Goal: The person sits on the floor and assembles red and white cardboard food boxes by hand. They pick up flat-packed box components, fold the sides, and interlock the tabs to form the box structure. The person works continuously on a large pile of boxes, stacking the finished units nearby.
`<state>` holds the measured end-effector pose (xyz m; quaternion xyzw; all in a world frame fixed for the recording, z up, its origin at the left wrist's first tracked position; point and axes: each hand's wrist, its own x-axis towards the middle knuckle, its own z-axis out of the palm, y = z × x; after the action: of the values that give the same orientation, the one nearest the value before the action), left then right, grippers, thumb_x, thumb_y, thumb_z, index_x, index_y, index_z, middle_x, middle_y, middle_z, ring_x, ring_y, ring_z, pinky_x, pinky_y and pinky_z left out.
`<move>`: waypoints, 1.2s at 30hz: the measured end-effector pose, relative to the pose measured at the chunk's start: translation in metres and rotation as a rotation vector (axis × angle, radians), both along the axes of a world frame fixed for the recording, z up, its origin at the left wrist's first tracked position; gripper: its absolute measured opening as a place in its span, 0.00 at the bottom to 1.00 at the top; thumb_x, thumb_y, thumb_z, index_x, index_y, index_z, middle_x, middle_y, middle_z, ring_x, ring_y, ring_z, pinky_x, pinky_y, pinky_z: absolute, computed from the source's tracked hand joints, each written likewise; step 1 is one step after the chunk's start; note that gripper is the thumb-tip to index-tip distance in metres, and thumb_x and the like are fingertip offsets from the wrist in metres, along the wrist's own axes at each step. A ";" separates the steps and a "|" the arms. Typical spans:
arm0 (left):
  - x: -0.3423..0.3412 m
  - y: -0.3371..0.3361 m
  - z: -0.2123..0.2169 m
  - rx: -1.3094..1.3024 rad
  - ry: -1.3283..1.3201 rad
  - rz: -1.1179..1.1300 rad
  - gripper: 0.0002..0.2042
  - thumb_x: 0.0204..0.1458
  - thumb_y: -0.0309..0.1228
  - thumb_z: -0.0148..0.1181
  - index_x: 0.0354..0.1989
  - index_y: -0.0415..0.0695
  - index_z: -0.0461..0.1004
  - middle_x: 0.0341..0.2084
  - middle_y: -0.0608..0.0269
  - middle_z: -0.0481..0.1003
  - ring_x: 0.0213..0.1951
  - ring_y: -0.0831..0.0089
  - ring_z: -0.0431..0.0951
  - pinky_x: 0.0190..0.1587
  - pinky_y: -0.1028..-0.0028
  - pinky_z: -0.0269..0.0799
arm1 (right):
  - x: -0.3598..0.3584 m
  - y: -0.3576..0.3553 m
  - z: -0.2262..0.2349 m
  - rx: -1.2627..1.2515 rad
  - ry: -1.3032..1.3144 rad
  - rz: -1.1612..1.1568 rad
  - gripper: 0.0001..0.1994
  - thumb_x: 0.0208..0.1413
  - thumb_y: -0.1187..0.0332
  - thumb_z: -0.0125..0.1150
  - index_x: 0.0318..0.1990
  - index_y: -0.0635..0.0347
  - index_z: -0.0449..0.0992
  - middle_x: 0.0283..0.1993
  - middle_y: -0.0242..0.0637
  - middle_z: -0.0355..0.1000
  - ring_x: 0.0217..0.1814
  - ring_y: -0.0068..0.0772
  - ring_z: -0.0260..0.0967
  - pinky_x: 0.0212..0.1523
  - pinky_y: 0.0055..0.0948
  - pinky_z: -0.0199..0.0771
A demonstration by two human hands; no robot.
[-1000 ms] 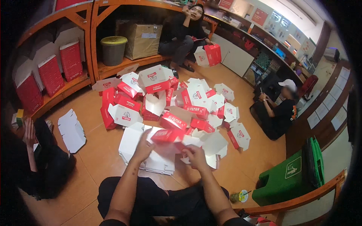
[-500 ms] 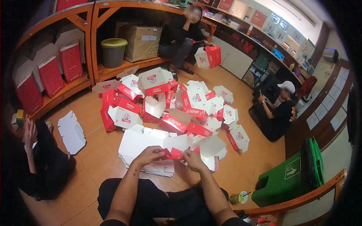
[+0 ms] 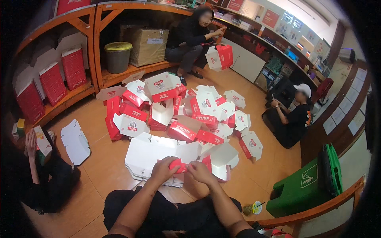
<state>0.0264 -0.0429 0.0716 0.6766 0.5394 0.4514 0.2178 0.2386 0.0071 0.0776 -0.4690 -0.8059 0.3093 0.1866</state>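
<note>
Both hands have drawn in toward the person's lap since a second ago, when the left one reached out over the flat sheets; now they meet on one red and white carton blank [image 3: 179,164], which they hold low over the stack.

Biggest in view is the wooden floor [image 3: 99,166], ringed by curved wooden shelving [image 3: 79,85] that carries a large brown cardboard box [image 3: 147,45] and a lidded grey bin [image 3: 118,56]. A green bin [image 3: 303,190] lies at the lower right. Across the middle of the floor spreads a heap of folded red and white boxes [image 3: 178,115], some open, some tipped over. Nearer the person lies a stack of flat white blanks [image 3: 152,156], just in front of the knees. Three other people sit around: one on the shelf edge at the back holding a red box [image 3: 224,55], one at the right, one at the left.

The left hand [image 3: 163,171] is closed on the carton blank's left end, fingers curled over it. The right hand [image 3: 199,172] pinches its right end, thumb on top.
</note>
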 end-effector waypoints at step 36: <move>-0.043 0.017 -0.043 -0.442 0.125 -0.117 0.19 0.52 0.44 0.60 0.26 0.37 0.79 0.23 0.44 0.76 0.27 0.52 0.78 0.34 0.58 0.71 | -0.037 0.006 -0.055 0.426 0.289 -0.031 0.13 0.58 0.62 0.59 0.41 0.64 0.73 0.55 0.55 0.61 0.60 0.54 0.60 0.61 0.43 0.62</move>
<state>-0.0169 -0.0258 0.0281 0.6692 0.5976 0.2661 0.3525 0.2018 0.0133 0.0228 -0.3822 -0.8107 0.1935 0.3991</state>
